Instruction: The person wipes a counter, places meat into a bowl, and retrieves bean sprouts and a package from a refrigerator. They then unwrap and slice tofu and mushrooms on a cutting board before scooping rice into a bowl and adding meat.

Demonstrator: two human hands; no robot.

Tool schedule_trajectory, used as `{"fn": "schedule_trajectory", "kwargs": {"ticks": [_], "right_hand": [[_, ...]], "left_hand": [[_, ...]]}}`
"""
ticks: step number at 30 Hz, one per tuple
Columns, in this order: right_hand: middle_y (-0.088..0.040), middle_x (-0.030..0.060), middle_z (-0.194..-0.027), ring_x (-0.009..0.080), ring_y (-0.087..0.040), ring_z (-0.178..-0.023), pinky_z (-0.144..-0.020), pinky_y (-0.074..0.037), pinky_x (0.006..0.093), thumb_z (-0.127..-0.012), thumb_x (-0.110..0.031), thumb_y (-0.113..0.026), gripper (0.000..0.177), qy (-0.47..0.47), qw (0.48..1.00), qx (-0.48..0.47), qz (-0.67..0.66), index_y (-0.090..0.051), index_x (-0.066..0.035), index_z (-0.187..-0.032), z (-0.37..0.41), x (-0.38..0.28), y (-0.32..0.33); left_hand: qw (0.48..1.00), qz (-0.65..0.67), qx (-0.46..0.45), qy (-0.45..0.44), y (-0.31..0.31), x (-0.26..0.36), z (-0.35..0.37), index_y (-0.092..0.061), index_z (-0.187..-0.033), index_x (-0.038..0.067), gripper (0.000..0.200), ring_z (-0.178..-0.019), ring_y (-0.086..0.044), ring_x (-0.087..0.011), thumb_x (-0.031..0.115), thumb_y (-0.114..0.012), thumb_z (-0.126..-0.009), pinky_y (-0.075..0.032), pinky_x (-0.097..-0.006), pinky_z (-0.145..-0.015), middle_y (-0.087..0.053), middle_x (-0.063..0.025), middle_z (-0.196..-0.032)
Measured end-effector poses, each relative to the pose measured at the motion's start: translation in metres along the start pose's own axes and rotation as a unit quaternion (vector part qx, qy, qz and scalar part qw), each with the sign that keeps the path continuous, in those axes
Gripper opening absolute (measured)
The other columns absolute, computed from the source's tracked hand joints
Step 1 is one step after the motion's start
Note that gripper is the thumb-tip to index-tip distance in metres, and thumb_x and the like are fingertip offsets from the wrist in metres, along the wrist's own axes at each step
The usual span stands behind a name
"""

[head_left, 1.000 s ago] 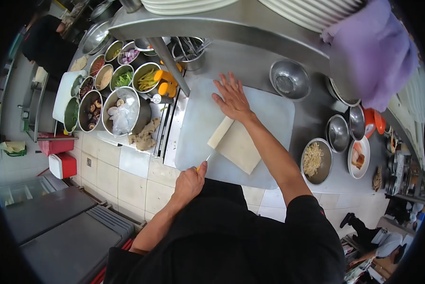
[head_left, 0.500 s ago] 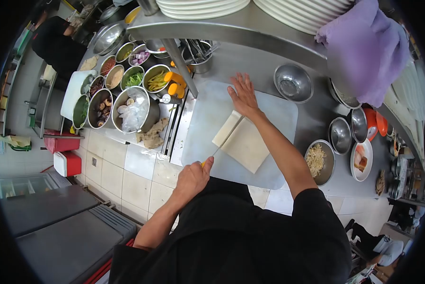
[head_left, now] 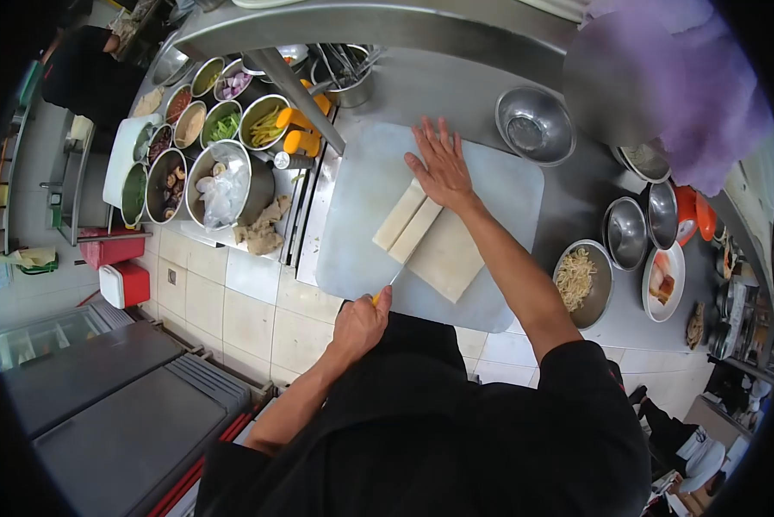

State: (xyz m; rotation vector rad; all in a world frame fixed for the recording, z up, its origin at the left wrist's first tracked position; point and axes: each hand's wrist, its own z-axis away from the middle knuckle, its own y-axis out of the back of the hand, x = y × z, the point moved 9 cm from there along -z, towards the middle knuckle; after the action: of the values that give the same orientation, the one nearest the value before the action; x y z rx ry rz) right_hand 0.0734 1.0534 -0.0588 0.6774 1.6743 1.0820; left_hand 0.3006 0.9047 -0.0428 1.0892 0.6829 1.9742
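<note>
left hand (head_left: 361, 323) is gripping the knife (head_left: 394, 280), fingers closed round its handle. right hand (head_left: 443, 164) is pressing flat, fingers spread, at twelve o'clock on the slab (head_left: 447, 258), perhaps tofu, lying mid-board (head_left: 352, 198). the knife slipping on the slab could be catching those fingertips.

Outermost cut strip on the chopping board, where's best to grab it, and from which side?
Probably lift the strip by its free long edge near mid-length, coming from the bare board side: its other long edge lies against the second strip, and the right hand rests by the far end.
</note>
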Motion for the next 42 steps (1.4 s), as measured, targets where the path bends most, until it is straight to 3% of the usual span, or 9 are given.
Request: {"fn": "schedule_trajectory", "kwargs": {"ticks": [9,11,20,27,30,35,42], "right_hand": [[-0.014,0.0097,-0.149,0.0293,-0.003,-0.138,-0.11,-0.005,0.0494,-0.093,-0.05,-0.026,0.059,-0.03,0.998,0.048,-0.025,-0.028,-0.013,-0.14,0.001,0.004,0.041],[-0.014,0.0102,-0.149,0.0294,-0.003,-0.138,-0.11,-0.004,0.0492,-0.093,-0.05,-0.026,0.061,-0.013,0.998,0.064,-0.001,-0.027,-0.011,-0.14,0.009,-0.002,0.056],[-0.013,0.008,-0.15,0.0272,-0.002,-0.139,-0.11,-0.004,0.0489,-0.093,-0.051,-0.024,0.062,0.004,0.999,0.027,0.027,-0.027,-0.011,-0.14,0.025,0.015,0.014],[-0.011,0.0077,-0.15,0.0262,0.001,-0.139,-0.111,-0.003,0.0484,-0.093,-0.052,-0.023,0.063,0.012,1.0,0.021,0.012,-0.027,-0.011,-0.14,0.024,0.015,0.023],[-0.011,0.0081,-0.15,0.0265,0.002,-0.139,-0.111,-0.002,0.0485,-0.093,-0.052,-0.023,0.063,-0.042,0.999,0.023,-0.021,-0.026,-0.011,-0.14,0.031,0.023,0.04],[-0.01,0.0088,-0.15,0.0282,0.002,-0.139,-0.11,-0.004,0.0489,-0.094,-0.05,-0.022,0.06,-0.008,0.998,0.051,0.033,-0.025,-0.013,-0.141,0.048,0.018,0.047],[-0.01,0.006,-0.15,0.0271,0.003,-0.139,-0.111,-0.003,0.0491,-0.094,-0.049,-0.022,0.059,-0.004,0.999,0.014,0.036,-0.025,-0.014,-0.141,0.053,0.027,0.02]], "left_hand": [[1.0,0.004,0.019,-0.007,0.022,0.018,0.012,-0.056,-0.068,-0.007,0.064,-0.071,-0.056,-0.0503,0.05,-0.036,-0.092,-0.044,-0.0534,-0.065,-0.055,-0.0339,-0.068],[0.999,0.033,-0.014,-0.013,0.014,0.023,0.02,-0.056,-0.068,-0.007,0.065,-0.072,-0.056,-0.0505,0.05,-0.035,-0.092,-0.045,-0.0529,-0.066,-0.056,-0.0338,-0.069],[1.0,0.0,-0.008,0.009,-0.027,0.013,0.015,-0.057,-0.069,-0.006,0.064,-0.07,-0.056,-0.0504,0.05,-0.037,-0.091,-0.045,-0.0535,-0.066,-0.056,-0.0333,-0.068],[0.998,-0.047,0.04,-0.021,-0.006,0.027,0.02,-0.057,-0.068,-0.006,0.064,-0.07,-0.056,-0.0497,0.05,-0.037,-0.091,-0.046,-0.0527,-0.064,-0.056,-0.0334,-0.067],[0.997,-0.062,0.054,-0.004,0.007,0.038,0.035,-0.055,-0.067,-0.006,0.065,-0.07,-0.056,-0.05,0.05,-0.036,-0.092,-0.045,-0.0528,-0.065,-0.056,-0.0333,-0.067],[0.999,0.035,-0.02,0.005,-0.024,0.03,0.048,-0.055,-0.066,-0.007,0.067,-0.071,-0.055,-0.0507,0.052,-0.035,-0.092,-0.044,-0.0527,-0.067,-0.056,-0.0327,-0.068],[0.999,0.003,-0.025,0.024,-0.049,0.02,0.036,-0.055,-0.062,-0.005,0.064,-0.071,-0.055,-0.0503,0.049,-0.038,-0.092,-0.044,-0.0536,-0.066,-0.056,-0.033,-0.069]]}}
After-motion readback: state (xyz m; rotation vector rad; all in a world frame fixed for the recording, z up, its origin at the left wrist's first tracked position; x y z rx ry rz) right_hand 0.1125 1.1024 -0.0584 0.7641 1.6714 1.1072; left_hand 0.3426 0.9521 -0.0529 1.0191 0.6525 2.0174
